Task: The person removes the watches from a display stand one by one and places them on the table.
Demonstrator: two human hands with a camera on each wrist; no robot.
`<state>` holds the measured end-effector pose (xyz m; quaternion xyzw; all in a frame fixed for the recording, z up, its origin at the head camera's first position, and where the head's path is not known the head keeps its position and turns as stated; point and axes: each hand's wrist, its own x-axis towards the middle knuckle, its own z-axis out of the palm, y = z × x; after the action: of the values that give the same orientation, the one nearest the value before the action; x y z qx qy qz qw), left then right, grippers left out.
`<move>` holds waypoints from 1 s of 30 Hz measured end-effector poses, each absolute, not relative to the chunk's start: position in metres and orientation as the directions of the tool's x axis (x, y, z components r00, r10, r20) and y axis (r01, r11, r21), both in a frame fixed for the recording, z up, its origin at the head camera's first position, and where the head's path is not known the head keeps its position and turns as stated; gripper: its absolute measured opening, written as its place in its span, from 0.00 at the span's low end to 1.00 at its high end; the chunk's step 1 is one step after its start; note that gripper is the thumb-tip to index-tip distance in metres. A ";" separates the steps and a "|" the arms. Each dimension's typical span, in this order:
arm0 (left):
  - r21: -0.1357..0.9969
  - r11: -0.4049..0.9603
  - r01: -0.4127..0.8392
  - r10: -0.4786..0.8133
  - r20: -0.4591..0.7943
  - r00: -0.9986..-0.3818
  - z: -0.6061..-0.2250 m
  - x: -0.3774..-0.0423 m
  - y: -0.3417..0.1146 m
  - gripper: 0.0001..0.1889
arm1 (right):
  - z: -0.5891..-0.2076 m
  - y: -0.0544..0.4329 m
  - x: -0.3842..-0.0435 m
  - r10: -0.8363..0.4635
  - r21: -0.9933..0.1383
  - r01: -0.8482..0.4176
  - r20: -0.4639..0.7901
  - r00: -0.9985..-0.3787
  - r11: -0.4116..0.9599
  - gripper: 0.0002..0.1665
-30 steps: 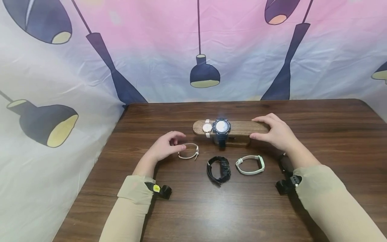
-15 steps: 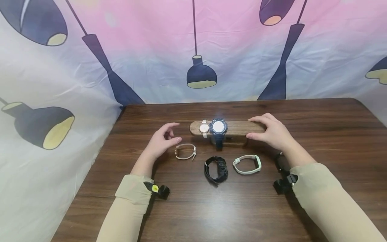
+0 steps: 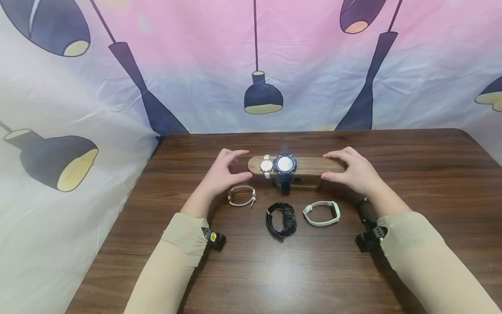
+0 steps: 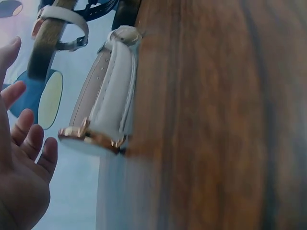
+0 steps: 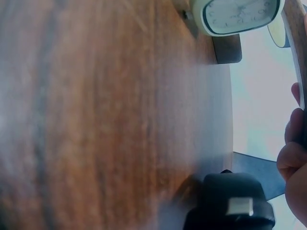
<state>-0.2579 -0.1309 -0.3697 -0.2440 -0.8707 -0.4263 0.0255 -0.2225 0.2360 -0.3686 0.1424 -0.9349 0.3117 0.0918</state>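
A wooden watch stand (image 3: 315, 165) stands towards the back of the table. Around its bar sit a small watch with a white strap (image 3: 266, 165) and a chunky dark digital watch (image 3: 285, 164). My right hand (image 3: 354, 173) grips the bar's right end between thumb and fingers. At the other end my left hand (image 3: 220, 174) spreads thumb and fingers around the tip; the left wrist view shows these fingers apart from the wood. Just below that hand lies a pale-strapped watch with a gold case (image 4: 112, 91), buckled into a loop.
On the brown table (image 3: 251, 270), in front of the stand, lie a black watch (image 3: 290, 219) and a white watch with a rectangular case (image 3: 336, 211). A dark band (image 3: 365, 210) is partly hidden by my right wrist. A lamp-patterned cloth (image 3: 211, 96) hangs behind.
My left hand has left the pale-strapped watch and moved up and right to the stand's left end. My right hand stays on the bar.
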 end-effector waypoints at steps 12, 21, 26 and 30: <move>0.736 0.503 0.453 0.438 0.235 -0.868 -0.369 -0.260 -0.116 0.33 | -0.367 0.237 -0.221 -0.207 -0.556 -0.318 0.254 -0.945 0.768 0.35; 0.716 0.530 0.454 0.461 0.206 -0.863 -0.368 -0.259 -0.103 0.33 | -0.368 0.237 -0.222 -0.211 -0.551 -0.324 0.259 -0.943 0.769 0.35; 0.713 0.533 0.456 0.462 0.206 -0.863 -0.368 -0.259 -0.098 0.33 | -0.369 0.237 -0.223 -0.208 -0.550 -0.323 0.261 -0.943 0.770 0.35; 0.709 0.541 0.452 0.459 0.202 -0.865 -0.369 -0.260 -0.096 0.33 | -0.369 0.238 -0.223 -0.210 -0.548 -0.325 0.264 -0.941 0.771 0.35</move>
<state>-0.2597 -0.0956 -0.3687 -0.2594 -0.8778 -0.4027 -0.0042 -0.2233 0.2376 -0.3691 0.1429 -0.9362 0.3069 0.0942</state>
